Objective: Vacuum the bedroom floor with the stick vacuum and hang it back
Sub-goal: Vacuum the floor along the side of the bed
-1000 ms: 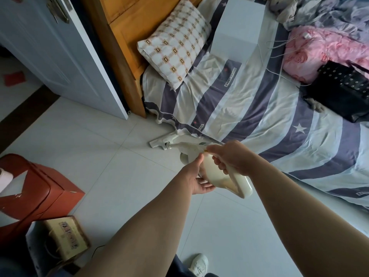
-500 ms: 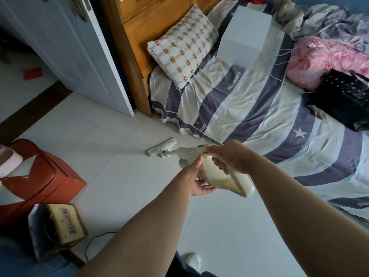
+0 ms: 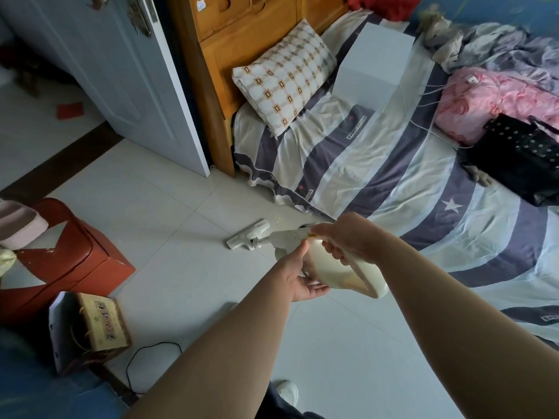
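Head view — left hand (image 3: 298, 278), right hand (image 3: 348, 240), each grip clamped on stick vacuum (image 3: 341, 278) — handle mostly hidden.

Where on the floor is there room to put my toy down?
Bare tiles lie between the door, the red box and the vacuum head, and more beside the bed near the white shoe. The corner with the red box, paper bag and black cable is crowded.

One wide-angle camera on the person's head looks forward and steeply down at the floor (image 3: 169, 225); bed (image 3: 408, 192) at two o'clock, door (image 3: 121, 71) at eleven.
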`<action>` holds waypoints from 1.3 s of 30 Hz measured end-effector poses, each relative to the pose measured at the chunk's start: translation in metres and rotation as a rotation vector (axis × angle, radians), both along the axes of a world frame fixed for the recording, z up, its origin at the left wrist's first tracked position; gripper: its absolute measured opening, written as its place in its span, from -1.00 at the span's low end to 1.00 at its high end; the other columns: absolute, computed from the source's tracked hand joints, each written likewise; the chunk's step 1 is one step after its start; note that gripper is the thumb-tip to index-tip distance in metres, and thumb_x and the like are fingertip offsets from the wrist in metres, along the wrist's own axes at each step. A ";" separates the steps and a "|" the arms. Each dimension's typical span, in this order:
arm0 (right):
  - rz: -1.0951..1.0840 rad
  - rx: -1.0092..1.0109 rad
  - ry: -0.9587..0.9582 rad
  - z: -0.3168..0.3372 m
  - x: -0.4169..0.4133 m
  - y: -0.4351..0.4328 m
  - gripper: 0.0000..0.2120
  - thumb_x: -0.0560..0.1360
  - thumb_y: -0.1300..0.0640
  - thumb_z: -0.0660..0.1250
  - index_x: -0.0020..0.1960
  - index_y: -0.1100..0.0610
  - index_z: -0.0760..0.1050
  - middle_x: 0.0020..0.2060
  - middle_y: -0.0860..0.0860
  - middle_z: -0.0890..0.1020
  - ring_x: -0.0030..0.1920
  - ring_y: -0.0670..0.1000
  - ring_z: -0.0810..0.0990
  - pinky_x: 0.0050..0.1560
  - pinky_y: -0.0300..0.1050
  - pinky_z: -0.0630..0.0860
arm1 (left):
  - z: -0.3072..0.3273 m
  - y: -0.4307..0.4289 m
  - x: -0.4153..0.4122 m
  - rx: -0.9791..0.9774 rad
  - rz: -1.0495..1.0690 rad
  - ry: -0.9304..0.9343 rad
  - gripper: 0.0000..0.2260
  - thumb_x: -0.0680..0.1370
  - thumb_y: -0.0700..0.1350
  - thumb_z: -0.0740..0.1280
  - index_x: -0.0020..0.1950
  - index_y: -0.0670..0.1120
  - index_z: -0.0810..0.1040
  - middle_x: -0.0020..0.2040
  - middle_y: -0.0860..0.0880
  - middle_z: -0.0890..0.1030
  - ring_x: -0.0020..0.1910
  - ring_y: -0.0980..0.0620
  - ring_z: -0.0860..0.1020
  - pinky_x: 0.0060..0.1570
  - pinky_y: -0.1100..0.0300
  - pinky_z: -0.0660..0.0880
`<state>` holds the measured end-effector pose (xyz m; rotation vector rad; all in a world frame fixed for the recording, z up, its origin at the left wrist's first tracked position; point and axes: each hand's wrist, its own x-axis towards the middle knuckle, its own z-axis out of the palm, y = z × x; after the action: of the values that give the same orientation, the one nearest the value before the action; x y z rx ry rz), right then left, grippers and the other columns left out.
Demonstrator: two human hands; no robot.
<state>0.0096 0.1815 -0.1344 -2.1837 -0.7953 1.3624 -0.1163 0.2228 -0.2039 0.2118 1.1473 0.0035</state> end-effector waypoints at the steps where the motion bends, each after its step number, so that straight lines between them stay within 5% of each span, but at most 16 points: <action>1: 0.012 -0.002 -0.017 0.001 0.000 -0.003 -0.62 0.50 -0.08 0.36 -0.32 0.20 0.51 -0.45 0.09 0.50 -0.44 0.06 0.40 -0.39 -0.13 0.40 | 0.000 -0.004 0.001 0.006 0.005 -0.005 -0.46 0.52 0.18 0.37 0.29 -0.19 0.40 0.21 -0.32 0.51 0.16 -0.27 0.56 0.06 -0.21 0.57; 14: 0.015 -0.042 -0.100 -0.001 0.013 -0.043 -0.62 0.48 -0.10 0.39 -0.26 0.23 0.54 -0.43 0.11 0.53 -0.42 0.06 0.42 -0.42 -0.16 0.39 | -0.003 -0.046 0.018 0.064 -0.020 -0.072 -0.56 0.60 0.13 0.27 0.29 -0.19 0.37 0.05 -0.23 0.49 0.22 -0.28 0.52 0.21 -0.29 0.47; 21: 0.038 -0.063 -0.202 0.001 0.021 -0.047 -0.60 0.48 -0.09 0.41 -0.34 0.21 0.52 -0.51 0.06 0.54 -0.49 0.03 0.44 -0.37 -0.15 0.43 | -0.011 -0.054 0.030 0.042 0.029 -0.130 -0.55 0.62 0.12 0.24 0.32 -0.21 0.38 0.09 -0.23 0.47 0.25 -0.28 0.48 0.23 -0.30 0.45; 29: 0.039 -0.073 -0.250 0.001 0.032 -0.030 -0.59 0.50 -0.06 0.42 -0.37 0.20 0.50 -0.61 -0.02 0.50 -0.60 -0.05 0.40 -0.41 -0.20 0.42 | -0.016 -0.039 0.044 0.013 0.056 -0.168 -0.61 0.62 0.12 0.24 0.14 -0.22 0.42 0.21 -0.31 0.42 0.25 -0.27 0.48 0.22 -0.27 0.47; 34: 0.027 -0.082 -0.264 0.001 0.039 -0.015 -0.60 0.50 -0.08 0.43 -0.34 0.21 0.51 -0.58 -0.02 0.51 -0.59 -0.05 0.40 -0.43 -0.21 0.41 | -0.018 -0.024 0.052 0.015 0.056 -0.184 -0.61 0.62 0.11 0.23 0.13 -0.23 0.42 0.15 -0.30 0.44 0.08 -0.24 0.53 0.21 -0.25 0.48; 39: 0.003 -0.094 -0.266 0.002 0.044 0.006 -0.58 0.51 -0.07 0.42 -0.36 0.21 0.49 -0.55 0.01 0.51 -0.57 -0.03 0.40 -0.39 -0.18 0.41 | -0.019 0.001 0.059 0.010 0.037 -0.195 -0.60 0.62 0.12 0.24 0.17 -0.23 0.42 0.28 -0.34 0.40 0.21 -0.27 0.51 0.18 -0.26 0.50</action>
<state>0.0538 0.1878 -0.1329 -2.4728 -0.8431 1.1457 -0.0570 0.2237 -0.2227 0.1944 0.9568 0.0612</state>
